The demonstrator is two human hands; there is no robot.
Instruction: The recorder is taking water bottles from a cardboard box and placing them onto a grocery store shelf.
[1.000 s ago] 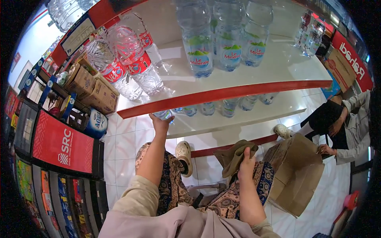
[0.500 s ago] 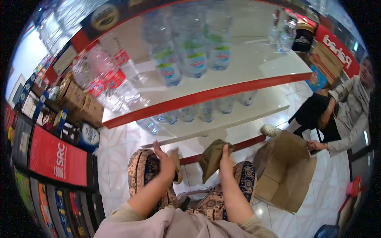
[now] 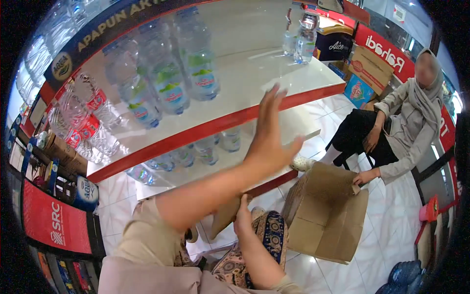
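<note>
My left hand (image 3: 268, 139) reaches across over the front edge of the white shelf (image 3: 235, 93). Its fingers are stretched out, thumb apart, and it holds nothing. Lower down, above my lap, my right hand (image 3: 242, 218) grips a folded brown cloth (image 3: 223, 219), partly hidden behind my left forearm. On the upper shelf stand large clear water bottles with green and blue labels, the nearest to my left hand being one bottle (image 3: 203, 81). Bottles with red labels (image 3: 90, 125) stand at the shelf's left end. Two small bottles (image 3: 303, 41) are at its far right.
An open cardboard box (image 3: 328, 210) rests on the tiled floor to my right. Beside it a seated person (image 3: 411, 117) has one hand on its edge. More bottles (image 3: 205, 149) line the lower shelf. A red panel (image 3: 58, 215) stands on the left.
My left hand has swung up and right, from above my knee to the shelf edge. The right hand keeps the cloth low. The view has turned to the right.
</note>
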